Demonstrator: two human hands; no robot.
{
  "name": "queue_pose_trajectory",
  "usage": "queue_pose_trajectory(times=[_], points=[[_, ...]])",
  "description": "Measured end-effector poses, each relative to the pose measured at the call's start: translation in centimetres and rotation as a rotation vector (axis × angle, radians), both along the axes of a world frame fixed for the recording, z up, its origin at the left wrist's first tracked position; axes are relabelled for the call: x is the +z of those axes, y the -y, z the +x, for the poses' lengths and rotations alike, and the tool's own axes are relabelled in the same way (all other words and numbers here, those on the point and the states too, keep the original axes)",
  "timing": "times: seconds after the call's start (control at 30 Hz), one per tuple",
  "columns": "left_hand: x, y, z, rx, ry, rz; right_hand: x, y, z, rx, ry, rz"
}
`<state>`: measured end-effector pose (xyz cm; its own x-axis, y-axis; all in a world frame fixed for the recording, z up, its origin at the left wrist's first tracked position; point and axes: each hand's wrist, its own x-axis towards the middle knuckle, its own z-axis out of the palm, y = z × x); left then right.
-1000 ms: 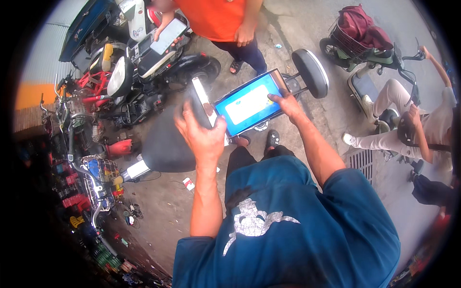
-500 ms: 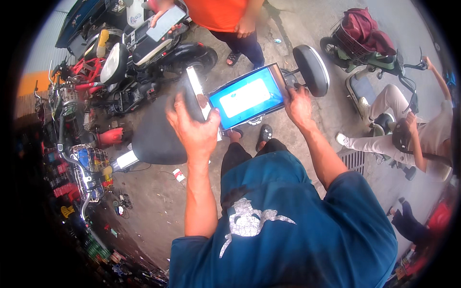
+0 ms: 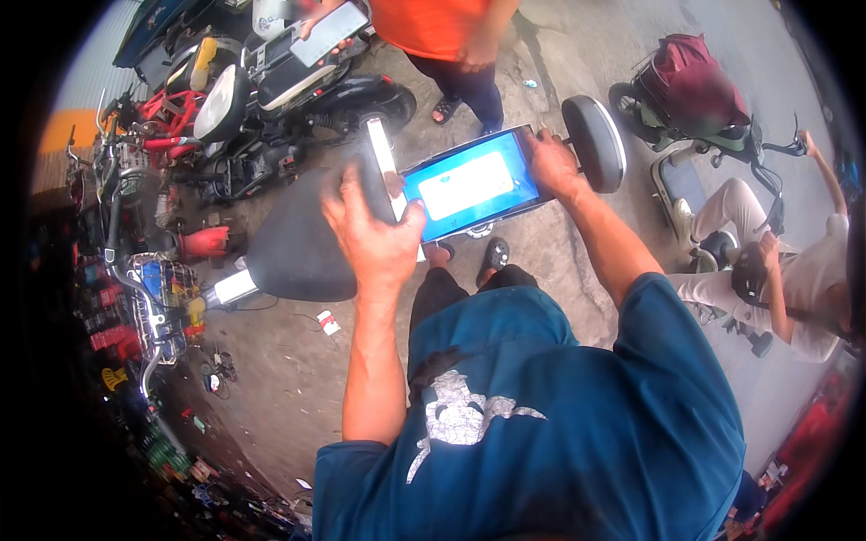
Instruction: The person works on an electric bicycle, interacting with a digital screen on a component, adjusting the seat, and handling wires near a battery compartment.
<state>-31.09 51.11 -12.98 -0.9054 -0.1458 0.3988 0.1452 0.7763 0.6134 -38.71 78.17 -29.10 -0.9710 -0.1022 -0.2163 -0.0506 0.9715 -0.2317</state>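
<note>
A blue battery [image 3: 469,187] with a white label lies in an open metal-rimmed box behind the saddle of an electric bike. My left hand [image 3: 374,236] is spread over the rear of the black saddle [image 3: 293,239], its thumb stretched toward the battery's left end. Beside it stands a silver metal strip [image 3: 382,155] at the saddle's back edge. My right hand [image 3: 554,164] is bent over the box's right end, near the round black backrest [image 3: 595,144]. Its fingertips are partly hidden, and it seems to grip the box's edge.
Across the bike stands a person in an orange top [image 3: 433,27]; another hand holds a phone [image 3: 329,34]. Parked motorbikes [image 3: 271,99] crowd the left. At right, a person sits on a scooter [image 3: 690,171] with a maroon cloth in its basket. Litter [image 3: 328,322] lies on the ground.
My right hand has moved up and inward over the box's right end. My left hand stays by the saddle. The whole view has shifted slightly.
</note>
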Motion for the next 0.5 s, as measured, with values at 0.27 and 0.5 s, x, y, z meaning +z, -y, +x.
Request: queue_pose_trajectory(times=[0.27, 0.5], points=[[0.2, -0.2, 0.0, -0.009, -0.002, 0.023, 0.6, 0.1, -0.7, -0.022, 0.014, -0.068], [0.2, -0.4, 0.5, -0.041, 0.007, 0.027, 1.4, -0.2, -1.1, 0.028, 0.136, -0.034]])
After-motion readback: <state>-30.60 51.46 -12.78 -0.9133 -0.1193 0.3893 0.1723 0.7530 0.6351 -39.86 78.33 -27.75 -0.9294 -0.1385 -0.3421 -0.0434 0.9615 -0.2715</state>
